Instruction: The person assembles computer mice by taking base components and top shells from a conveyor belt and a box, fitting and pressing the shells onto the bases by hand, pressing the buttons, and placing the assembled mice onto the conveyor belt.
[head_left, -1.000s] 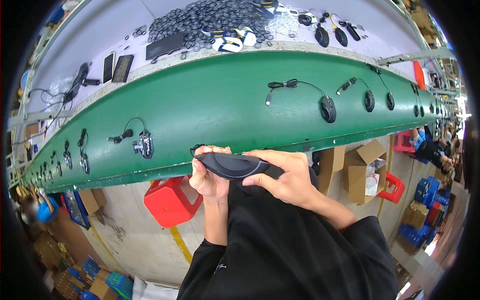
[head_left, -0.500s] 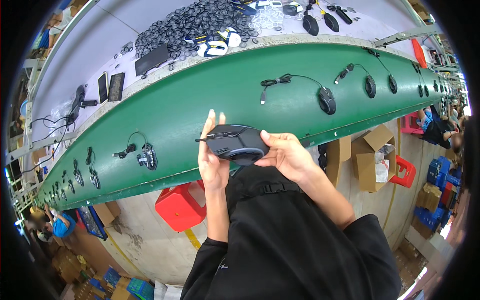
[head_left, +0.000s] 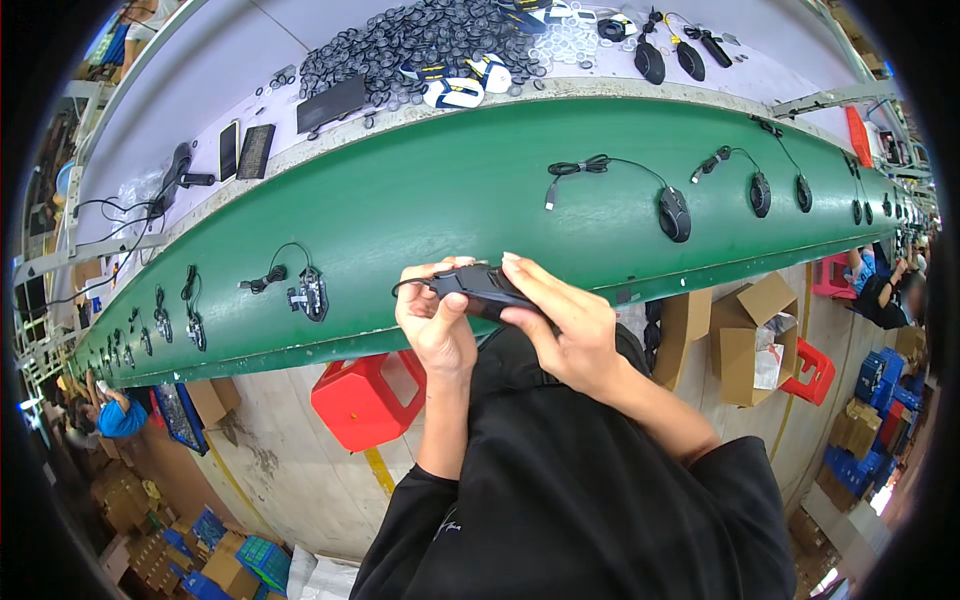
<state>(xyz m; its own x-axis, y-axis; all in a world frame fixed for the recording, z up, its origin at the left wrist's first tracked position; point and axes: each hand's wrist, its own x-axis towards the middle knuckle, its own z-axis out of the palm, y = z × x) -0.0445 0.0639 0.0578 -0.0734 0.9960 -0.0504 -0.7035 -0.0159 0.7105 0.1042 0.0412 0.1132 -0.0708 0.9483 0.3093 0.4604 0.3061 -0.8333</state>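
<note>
Between my two hands is a black computer mouse (head_left: 488,284), tilted so that its edge and cable end show, held just above the near edge of the green belt (head_left: 420,210). The fingers and thumb of my left hand (head_left: 441,325) close round the cable end, where a short bit of black cable loops out. My right hand (head_left: 572,325) grips the other end, thumb below and fingers over the top. Part of the mouse is hidden by my fingers. To the right on the belt lies a finished-looking mouse (head_left: 675,213); to the left, an opened mouse with bare insides (head_left: 309,294).
Beyond the belt, a shelf holds a heap of small black rings (head_left: 400,50), white mouse shells (head_left: 455,93) and a phone (head_left: 229,150). A red stool (head_left: 365,405) stands below the belt at left, cardboard boxes (head_left: 740,345) at right. Other people sit farther along.
The mouse has been turned from showing its broad face to edge-on. My right fingers have moved over its top, and my left fingers have curled in around the cable end.
</note>
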